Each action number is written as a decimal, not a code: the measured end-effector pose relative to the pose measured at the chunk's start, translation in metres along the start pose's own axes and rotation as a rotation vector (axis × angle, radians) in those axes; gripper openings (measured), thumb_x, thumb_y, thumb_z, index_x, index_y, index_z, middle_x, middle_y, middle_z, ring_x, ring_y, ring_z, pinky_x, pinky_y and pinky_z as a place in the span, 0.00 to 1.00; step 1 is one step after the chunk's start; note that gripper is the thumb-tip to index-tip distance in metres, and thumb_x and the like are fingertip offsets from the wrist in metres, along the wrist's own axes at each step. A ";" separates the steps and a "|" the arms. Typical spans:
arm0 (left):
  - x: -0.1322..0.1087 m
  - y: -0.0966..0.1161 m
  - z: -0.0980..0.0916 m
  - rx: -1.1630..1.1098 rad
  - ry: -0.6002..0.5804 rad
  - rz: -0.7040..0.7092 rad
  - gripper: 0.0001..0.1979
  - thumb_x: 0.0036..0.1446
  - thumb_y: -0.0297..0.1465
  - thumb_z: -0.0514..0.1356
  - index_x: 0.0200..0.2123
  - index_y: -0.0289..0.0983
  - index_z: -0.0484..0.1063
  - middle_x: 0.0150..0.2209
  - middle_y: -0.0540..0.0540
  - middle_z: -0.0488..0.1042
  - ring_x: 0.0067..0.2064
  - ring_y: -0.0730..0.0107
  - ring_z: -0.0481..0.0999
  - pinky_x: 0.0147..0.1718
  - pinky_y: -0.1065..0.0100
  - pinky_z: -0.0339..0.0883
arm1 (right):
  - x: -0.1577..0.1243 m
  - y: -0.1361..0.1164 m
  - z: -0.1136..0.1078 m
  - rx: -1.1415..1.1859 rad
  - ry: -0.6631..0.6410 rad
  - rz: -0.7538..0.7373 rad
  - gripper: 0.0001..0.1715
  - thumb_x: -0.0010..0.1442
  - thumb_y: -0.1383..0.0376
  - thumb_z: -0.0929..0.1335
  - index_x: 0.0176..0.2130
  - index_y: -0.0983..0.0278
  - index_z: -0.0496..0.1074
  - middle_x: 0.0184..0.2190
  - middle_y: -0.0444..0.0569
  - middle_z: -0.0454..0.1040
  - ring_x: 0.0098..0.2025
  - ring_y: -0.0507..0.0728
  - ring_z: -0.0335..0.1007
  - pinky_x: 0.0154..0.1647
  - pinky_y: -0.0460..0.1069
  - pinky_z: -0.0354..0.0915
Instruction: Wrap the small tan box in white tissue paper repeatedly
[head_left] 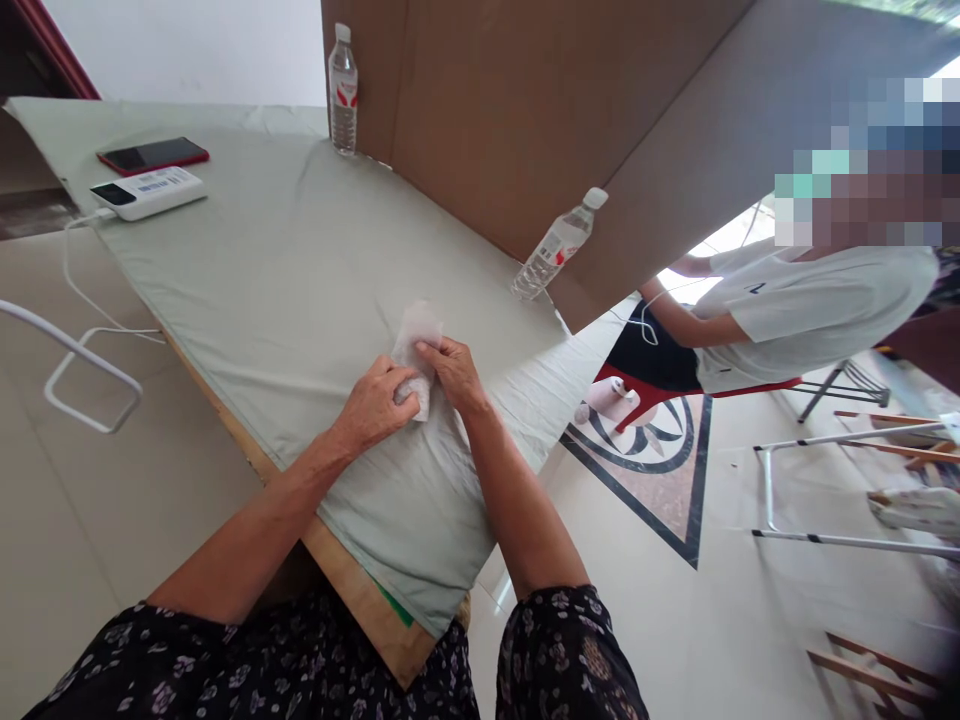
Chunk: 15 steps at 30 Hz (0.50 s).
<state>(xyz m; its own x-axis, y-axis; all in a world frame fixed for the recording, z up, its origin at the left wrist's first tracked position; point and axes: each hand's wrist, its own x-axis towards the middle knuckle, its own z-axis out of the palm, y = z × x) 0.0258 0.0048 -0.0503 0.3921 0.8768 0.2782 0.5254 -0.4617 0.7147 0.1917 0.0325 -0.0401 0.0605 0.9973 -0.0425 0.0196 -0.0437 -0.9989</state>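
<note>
Mostly, a pale grey-green cloth [262, 270] covers the desk [367, 610], whose wooden corner shows at six o'clock from the hands. From there, a phone [154, 153] and a white power bank [154, 194] lie at ten, one bottle [343, 95] stands at eleven, another bottle [556, 246] is at two, and a brown cardboard panel [517, 110] rises at one. A person [817, 310] in white sits at three, above a tiled floor [652, 610]. The forearms reach in from eight and five; the left hand [379, 400] curls around the crumpled near end of a thin white sheet [418, 322] over the desk, and the right hand [456, 372] pinches its side.
</note>
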 end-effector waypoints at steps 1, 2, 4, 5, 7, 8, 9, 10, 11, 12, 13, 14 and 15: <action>0.000 -0.001 0.000 -0.006 0.002 0.002 0.17 0.57 0.30 0.60 0.49 0.38 0.80 0.40 0.46 0.72 0.37 0.67 0.74 0.45 0.63 0.74 | -0.003 0.001 0.001 0.033 0.009 -0.027 0.19 0.49 0.50 0.75 0.31 0.62 0.77 0.27 0.41 0.72 0.32 0.51 0.64 0.36 0.47 0.62; 0.000 -0.001 0.000 -0.013 0.006 0.003 0.16 0.56 0.30 0.60 0.48 0.38 0.80 0.39 0.46 0.71 0.37 0.66 0.73 0.45 0.63 0.74 | -0.006 0.002 0.002 0.056 0.015 -0.056 0.19 0.49 0.49 0.76 0.31 0.62 0.77 0.28 0.41 0.73 0.32 0.52 0.65 0.37 0.47 0.63; 0.000 -0.002 0.000 -0.034 0.010 0.004 0.15 0.55 0.29 0.61 0.45 0.39 0.79 0.37 0.47 0.70 0.36 0.66 0.73 0.44 0.62 0.74 | -0.015 0.003 0.002 0.074 0.014 -0.109 0.20 0.50 0.48 0.77 0.30 0.61 0.79 0.28 0.42 0.74 0.33 0.53 0.67 0.39 0.48 0.65; -0.001 -0.001 0.001 -0.044 0.018 0.000 0.14 0.54 0.28 0.61 0.44 0.39 0.79 0.36 0.48 0.70 0.37 0.65 0.73 0.44 0.62 0.74 | -0.020 0.004 0.003 0.071 0.002 -0.130 0.20 0.51 0.47 0.77 0.30 0.61 0.80 0.28 0.42 0.75 0.33 0.53 0.69 0.40 0.49 0.66; -0.004 0.000 0.004 -0.052 0.071 -0.033 0.13 0.53 0.28 0.62 0.43 0.39 0.76 0.36 0.47 0.70 0.39 0.63 0.73 0.45 0.61 0.73 | -0.030 0.005 0.002 0.038 -0.041 -0.175 0.20 0.56 0.46 0.75 0.31 0.60 0.81 0.31 0.44 0.78 0.37 0.56 0.73 0.43 0.51 0.68; -0.006 0.001 0.006 -0.047 0.118 -0.062 0.12 0.53 0.28 0.63 0.43 0.39 0.74 0.38 0.47 0.71 0.41 0.62 0.74 0.46 0.59 0.73 | -0.034 0.005 0.002 0.007 -0.059 -0.206 0.20 0.58 0.45 0.75 0.32 0.59 0.82 0.34 0.45 0.80 0.40 0.57 0.75 0.46 0.52 0.69; -0.007 0.001 0.007 -0.037 0.174 -0.092 0.13 0.52 0.28 0.64 0.43 0.39 0.72 0.39 0.46 0.71 0.43 0.60 0.74 0.47 0.58 0.72 | -0.038 0.006 0.001 -0.033 -0.069 -0.243 0.20 0.59 0.45 0.74 0.33 0.58 0.83 0.37 0.46 0.81 0.44 0.59 0.77 0.50 0.53 0.70; -0.008 0.001 0.008 -0.026 0.228 -0.117 0.14 0.51 0.29 0.65 0.43 0.39 0.70 0.41 0.44 0.71 0.45 0.58 0.74 0.49 0.56 0.72 | -0.042 0.007 0.000 -0.079 -0.074 -0.282 0.20 0.60 0.45 0.74 0.34 0.57 0.83 0.40 0.46 0.82 0.48 0.60 0.77 0.54 0.54 0.70; -0.009 0.000 0.009 -0.021 0.270 -0.125 0.17 0.51 0.30 0.67 0.44 0.39 0.69 0.43 0.43 0.72 0.48 0.55 0.73 0.52 0.54 0.71 | -0.045 0.007 -0.002 -0.128 -0.079 -0.319 0.19 0.61 0.45 0.73 0.35 0.56 0.84 0.43 0.47 0.82 0.52 0.60 0.77 0.58 0.55 0.69; -0.009 -0.002 0.009 -0.028 0.287 -0.113 0.21 0.50 0.32 0.68 0.47 0.38 0.69 0.47 0.41 0.72 0.52 0.53 0.73 0.55 0.52 0.70 | -0.048 0.008 -0.004 -0.177 -0.087 -0.350 0.18 0.62 0.46 0.73 0.36 0.55 0.84 0.46 0.48 0.82 0.54 0.60 0.77 0.61 0.56 0.68; -0.009 -0.004 0.008 -0.049 0.280 -0.082 0.24 0.49 0.32 0.69 0.50 0.38 0.68 0.50 0.39 0.72 0.56 0.51 0.72 0.57 0.51 0.68 | -0.051 0.008 -0.007 -0.226 -0.099 -0.374 0.17 0.63 0.47 0.72 0.38 0.55 0.84 0.48 0.48 0.82 0.56 0.60 0.77 0.63 0.56 0.67; -0.008 -0.007 0.006 -0.081 0.252 -0.044 0.27 0.49 0.32 0.69 0.53 0.38 0.68 0.55 0.37 0.71 0.59 0.50 0.70 0.59 0.50 0.67 | -0.055 0.009 -0.010 -0.275 -0.119 -0.394 0.16 0.64 0.48 0.72 0.41 0.55 0.84 0.50 0.49 0.82 0.57 0.60 0.76 0.64 0.57 0.67; -0.006 -0.010 0.005 -0.119 0.207 -0.007 0.28 0.50 0.32 0.69 0.54 0.38 0.68 0.58 0.36 0.70 0.63 0.49 0.68 0.61 0.50 0.66 | -0.059 0.009 -0.013 -0.326 -0.148 -0.414 0.16 0.65 0.49 0.71 0.44 0.54 0.84 0.52 0.50 0.81 0.59 0.60 0.75 0.65 0.58 0.66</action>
<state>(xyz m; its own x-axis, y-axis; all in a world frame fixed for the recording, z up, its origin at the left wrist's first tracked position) 0.0217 0.0034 -0.0624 0.2194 0.8943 0.3900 0.4300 -0.4475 0.7841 0.2015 -0.0272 -0.0464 -0.1588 0.9316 0.3269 0.3220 0.3619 -0.8749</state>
